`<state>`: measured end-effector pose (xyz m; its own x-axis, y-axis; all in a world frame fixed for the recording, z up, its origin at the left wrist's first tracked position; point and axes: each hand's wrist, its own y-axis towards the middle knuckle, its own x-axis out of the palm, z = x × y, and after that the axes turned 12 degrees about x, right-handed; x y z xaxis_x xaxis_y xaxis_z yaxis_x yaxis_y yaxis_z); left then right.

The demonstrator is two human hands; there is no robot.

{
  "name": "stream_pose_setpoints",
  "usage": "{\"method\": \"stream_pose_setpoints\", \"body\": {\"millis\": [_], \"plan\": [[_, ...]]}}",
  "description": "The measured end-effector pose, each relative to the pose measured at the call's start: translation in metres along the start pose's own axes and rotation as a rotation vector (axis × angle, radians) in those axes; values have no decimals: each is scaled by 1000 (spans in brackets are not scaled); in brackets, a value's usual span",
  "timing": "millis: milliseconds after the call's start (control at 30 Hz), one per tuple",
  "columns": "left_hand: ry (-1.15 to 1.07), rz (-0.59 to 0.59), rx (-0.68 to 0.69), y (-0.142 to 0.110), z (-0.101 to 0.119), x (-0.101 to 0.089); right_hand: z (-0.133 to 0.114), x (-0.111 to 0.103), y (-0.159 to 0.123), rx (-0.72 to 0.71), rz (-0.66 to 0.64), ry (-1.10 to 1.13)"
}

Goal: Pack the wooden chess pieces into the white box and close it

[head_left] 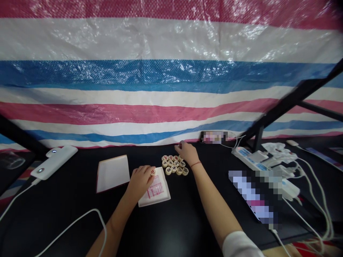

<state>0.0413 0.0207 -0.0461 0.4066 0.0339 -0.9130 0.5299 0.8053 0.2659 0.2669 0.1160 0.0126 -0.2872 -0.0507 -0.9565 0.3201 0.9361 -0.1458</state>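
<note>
My left hand (142,179) is closed on a round xiangqi piece (153,172) with a red character, held over the upper left part of a shallow white box (166,194). Inside the box lies a folded sheet with a red printed grid (155,187). Several more xiangqi pieces (174,169) stand in stacked rows to the right of the box, some marked red, some dark. At the far end of these rows is my right hand (187,152), its fingers bent and partly hidden; whether it holds a piece I cannot make out.
A white box lid (112,174) lies left of the box. Farther left is a white power bank (55,162) with a cable. On the right are a phone (252,196), a power strip (249,159) and tangled cables. Another phone (213,137) leans at the back by the striped sheet (160,75).
</note>
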Motion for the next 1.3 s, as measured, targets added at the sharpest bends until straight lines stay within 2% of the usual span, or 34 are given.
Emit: {"method": "stream_pose_setpoints", "body": {"millis": [67, 167, 267, 400, 533, 733, 900, 1000, 1167, 1300], "plan": [[14, 90, 25, 0, -1, 1, -1, 2, -21, -163, 1, 177], [-20, 233, 81, -1, -1, 2, -4, 16, -55, -421, -163, 547], [-112, 270, 120, -1, 2, 0, -8, 36, -80, -501, -322, 742], [-168, 214, 117, -2, 6, -3, -9, 52, -90, -513, -387, 830], [-132, 243, 95, -2, 7, -5, -5, 57, -88, -481, -395, 897], [-91, 293, 37, -1, 4, -11, 4, 57, -78, -387, -242, 1114], [-40, 193, 78, 0, 8, -12, 5, 57, -72, -278, -93, 1212], [14, 107, 138, 4, 12, -11, 5, 59, -71, -268, -81, 1252], [78, -39, 219, 11, 12, -8, 7, 60, -72, -352, -88, 1114], [117, -65, 220, 12, 12, -10, 8, 58, -75, -449, -77, 952]]}}
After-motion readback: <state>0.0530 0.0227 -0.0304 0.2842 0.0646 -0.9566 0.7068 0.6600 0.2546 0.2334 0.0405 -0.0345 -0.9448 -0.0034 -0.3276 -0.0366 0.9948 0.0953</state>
